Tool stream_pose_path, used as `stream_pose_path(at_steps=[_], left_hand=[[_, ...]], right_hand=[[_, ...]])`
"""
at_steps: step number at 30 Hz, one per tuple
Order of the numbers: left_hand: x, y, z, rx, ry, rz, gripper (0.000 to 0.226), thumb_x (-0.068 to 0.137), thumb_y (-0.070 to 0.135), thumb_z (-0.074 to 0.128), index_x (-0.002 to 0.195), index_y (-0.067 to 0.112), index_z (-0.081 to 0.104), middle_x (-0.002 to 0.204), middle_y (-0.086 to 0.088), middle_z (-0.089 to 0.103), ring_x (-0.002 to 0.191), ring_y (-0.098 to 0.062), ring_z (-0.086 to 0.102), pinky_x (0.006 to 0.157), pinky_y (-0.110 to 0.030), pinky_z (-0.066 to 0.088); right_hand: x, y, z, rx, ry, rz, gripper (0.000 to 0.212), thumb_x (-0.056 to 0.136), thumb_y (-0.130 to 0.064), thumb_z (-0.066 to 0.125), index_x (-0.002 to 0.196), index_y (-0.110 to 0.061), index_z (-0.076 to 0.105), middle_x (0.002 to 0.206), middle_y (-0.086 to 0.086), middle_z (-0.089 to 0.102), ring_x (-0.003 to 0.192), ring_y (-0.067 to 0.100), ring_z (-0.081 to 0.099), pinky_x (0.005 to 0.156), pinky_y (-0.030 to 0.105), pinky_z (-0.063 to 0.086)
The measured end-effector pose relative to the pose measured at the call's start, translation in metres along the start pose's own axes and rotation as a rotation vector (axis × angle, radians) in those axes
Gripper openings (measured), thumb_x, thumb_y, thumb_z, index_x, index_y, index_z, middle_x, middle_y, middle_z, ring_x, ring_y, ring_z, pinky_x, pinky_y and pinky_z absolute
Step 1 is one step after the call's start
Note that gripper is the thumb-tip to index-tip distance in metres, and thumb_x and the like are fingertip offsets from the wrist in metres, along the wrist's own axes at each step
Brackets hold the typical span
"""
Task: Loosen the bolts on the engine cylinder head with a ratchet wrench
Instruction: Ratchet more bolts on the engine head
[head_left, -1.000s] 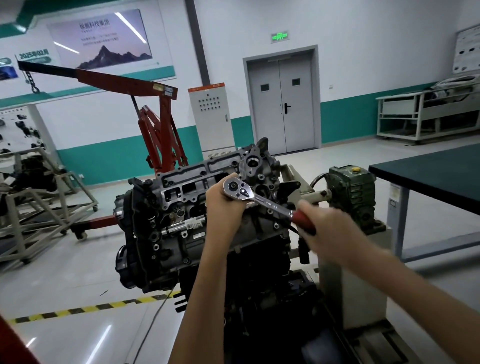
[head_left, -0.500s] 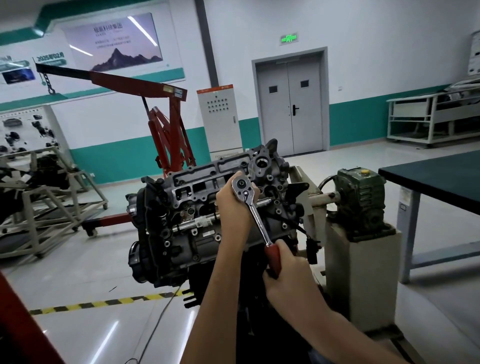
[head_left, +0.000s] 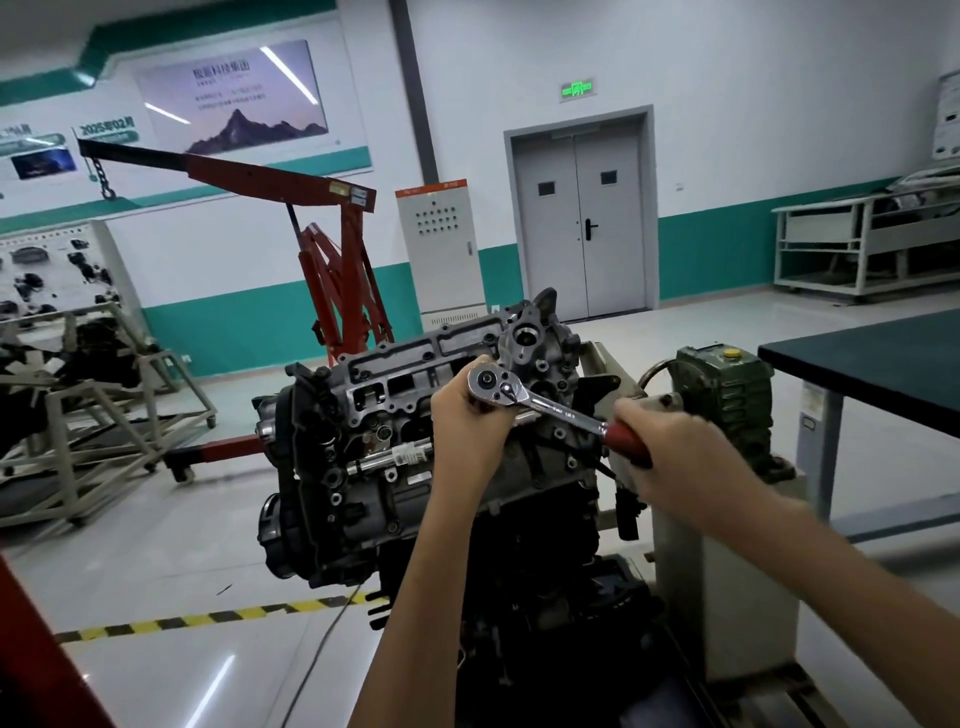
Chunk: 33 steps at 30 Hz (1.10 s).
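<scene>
Wrench: the ratchet wrench (head_left: 558, 409) is set head-down on the upper face of the cylinder head (head_left: 410, 371), with its handle pointing right and slightly down.
Left grip: the left grip (head_left: 470, 415) is curled round the head end of the wrench and steadies it on the fastener.
Right grip: the right grip (head_left: 675, 457) is closed round the red handle, placed to swing it.
Bolt in hand: it is hidden under the wrench head and the left grip, so I cannot tell how far it has backed out.
Engine: the engine (head_left: 358, 483) is mounted on a stand beside a green gearbox (head_left: 727, 400), with a dark desk (head_left: 883, 364) further right.
Done so far: probably mid-stroke on one bolt. No removed bolts show anywhere, and how many have been cracked loose cannot be read.
Left to do: likely more ratchet strokes on this bolt, then the same on the other fasteners along the head.
</scene>
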<state>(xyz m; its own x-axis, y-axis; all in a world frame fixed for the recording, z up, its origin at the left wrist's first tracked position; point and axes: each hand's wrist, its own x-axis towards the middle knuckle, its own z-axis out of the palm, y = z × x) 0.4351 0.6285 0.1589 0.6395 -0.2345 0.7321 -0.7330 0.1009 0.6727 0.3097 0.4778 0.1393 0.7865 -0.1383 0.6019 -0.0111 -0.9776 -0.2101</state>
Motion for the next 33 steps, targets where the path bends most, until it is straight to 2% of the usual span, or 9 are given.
stream_pose_path(at_steps=[4, 8, 12, 17, 19, 22, 25, 28, 33], left_hand=[[-0.002, 0.001, 0.011, 0.009, 0.122, -0.015, 0.027, 0.078, -0.015, 0.056, 0.063, 0.004, 0.043, 0.061, -0.003, 0.041, 0.059, -0.01, 0.036, 0.056, -0.027, 0.033], [0.0, 0.001, 0.011, 0.015, 0.098, -0.028, 0.022, 0.081, -0.015, 0.053, 0.066, -0.002, 0.042, 0.065, -0.01, 0.038, 0.061, -0.01, 0.032, 0.055, -0.021, 0.028], [0.004, 0.001, 0.005, 0.033, 0.033, -0.058, 0.034, 0.078, -0.016, 0.05, 0.061, 0.012, 0.041, 0.057, 0.0, 0.04, 0.057, -0.01, 0.035, 0.054, -0.025, 0.029], [0.003, 0.003, 0.004, -0.02, 0.007, -0.04, 0.041, 0.08, -0.007, 0.062, 0.056, 0.02, 0.043, 0.052, 0.011, 0.042, 0.051, -0.002, 0.032, 0.051, -0.02, 0.029], [0.001, 0.002, 0.004, -0.026, 0.003, -0.028, 0.038, 0.079, -0.006, 0.064, 0.058, 0.02, 0.045, 0.052, 0.012, 0.044, 0.051, -0.001, 0.033, 0.05, -0.017, 0.03], [-0.003, -0.002, 0.004, -0.014, -0.01, 0.02, 0.035, 0.078, -0.009, 0.062, 0.063, 0.017, 0.045, 0.055, 0.013, 0.046, 0.054, -0.001, 0.035, 0.053, -0.017, 0.031], [-0.003, -0.004, 0.01, 0.01, 0.019, 0.03, 0.041, 0.078, -0.014, 0.057, 0.063, 0.022, 0.042, 0.056, 0.013, 0.044, 0.055, -0.001, 0.033, 0.054, -0.019, 0.03], [0.0, -0.006, 0.012, -0.086, 0.087, -0.029, 0.029, 0.079, -0.018, 0.054, 0.065, 0.005, 0.043, 0.061, 0.002, 0.037, 0.06, -0.01, 0.03, 0.058, -0.027, 0.029], [0.005, -0.007, 0.005, -0.033, 0.046, -0.074, 0.04, 0.08, -0.015, 0.052, 0.06, 0.018, 0.041, 0.057, 0.008, 0.036, 0.061, -0.014, 0.033, 0.06, -0.033, 0.031]], right_hand=[[-0.037, -0.049, 0.042, 0.328, 0.066, 0.147, 0.029, 0.072, -0.009, 0.065, 0.079, -0.024, 0.042, 0.053, -0.015, 0.041, 0.042, 0.0, 0.041, 0.045, 0.006, 0.032], [-0.044, -0.074, 0.063, 0.503, 0.05, 0.213, 0.034, 0.072, -0.014, 0.063, 0.069, -0.028, 0.032, 0.05, -0.012, 0.039, 0.044, 0.003, 0.046, 0.042, 0.008, 0.033], [-0.027, -0.026, 0.03, 0.225, -0.01, 0.06, 0.029, 0.073, -0.01, 0.063, 0.082, -0.026, 0.041, 0.053, -0.013, 0.041, 0.045, -0.002, 0.043, 0.045, 0.006, 0.033], [0.027, 0.019, -0.026, -0.17, 0.041, -0.12, 0.018, 0.079, -0.019, 0.063, 0.091, -0.018, 0.05, 0.066, -0.005, 0.054, 0.053, 0.012, 0.05, 0.056, 0.028, 0.045], [0.03, 0.018, -0.026, -0.166, 0.036, -0.098, 0.017, 0.078, -0.019, 0.063, 0.09, -0.018, 0.05, 0.064, -0.008, 0.052, 0.051, 0.009, 0.046, 0.054, 0.021, 0.039], [-0.004, 0.0, 0.006, 0.039, -0.008, 0.037, 0.019, 0.079, -0.011, 0.064, 0.093, -0.016, 0.052, 0.059, -0.015, 0.042, 0.049, -0.004, 0.042, 0.047, 0.007, 0.031], [-0.041, -0.047, 0.049, 0.41, 0.028, 0.229, 0.027, 0.073, -0.009, 0.065, 0.086, -0.025, 0.046, 0.056, -0.012, 0.044, 0.043, -0.001, 0.042, 0.043, 0.004, 0.032], [-0.049, -0.093, 0.08, 0.634, 0.057, 0.307, 0.029, 0.072, -0.013, 0.062, 0.08, -0.03, 0.04, 0.057, -0.01, 0.047, 0.045, 0.004, 0.047, 0.044, 0.008, 0.035], [-0.042, -0.06, 0.057, 0.472, -0.037, 0.236, 0.028, 0.072, -0.012, 0.063, 0.087, -0.028, 0.046, 0.058, -0.007, 0.049, 0.047, 0.005, 0.046, 0.046, 0.011, 0.036]])
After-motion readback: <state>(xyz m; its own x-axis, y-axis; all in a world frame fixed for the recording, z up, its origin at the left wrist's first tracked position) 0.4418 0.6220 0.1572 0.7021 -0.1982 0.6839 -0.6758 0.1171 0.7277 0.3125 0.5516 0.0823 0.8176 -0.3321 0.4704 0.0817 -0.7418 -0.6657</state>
